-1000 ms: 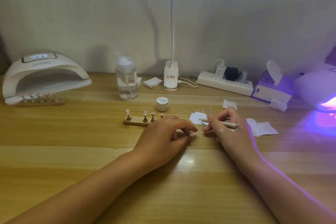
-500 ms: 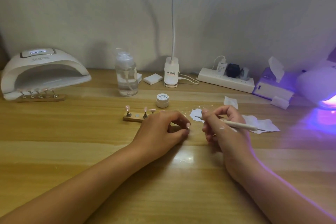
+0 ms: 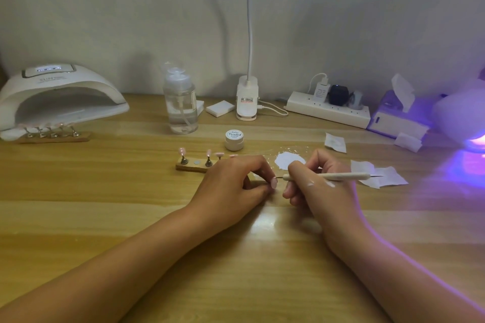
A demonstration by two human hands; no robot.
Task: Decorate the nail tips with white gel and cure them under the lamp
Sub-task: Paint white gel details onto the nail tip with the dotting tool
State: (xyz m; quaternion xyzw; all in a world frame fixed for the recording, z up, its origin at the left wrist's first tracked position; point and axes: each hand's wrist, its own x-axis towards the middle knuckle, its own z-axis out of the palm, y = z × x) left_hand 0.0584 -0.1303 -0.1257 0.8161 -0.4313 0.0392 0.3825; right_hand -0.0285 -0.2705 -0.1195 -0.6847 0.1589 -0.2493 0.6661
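Nearest on the tabletop [image 3: 131,217], the left hand [image 3: 231,186] has its grip pinched on a pink nail tip [image 3: 274,182]. At its 3 o'clock, the right hand [image 3: 315,189] curls its grip round a dotting pen [image 3: 341,176], whose point is just beside that tip. Beyond lie a white gel smear [image 3: 290,160] at 1 o'clock, the gel jar [image 3: 234,140] at 12 and the wooden tip stand [image 3: 189,166] at 11. Farthest, a white curing lamp [image 3: 60,97] sits at 10 o'clock.
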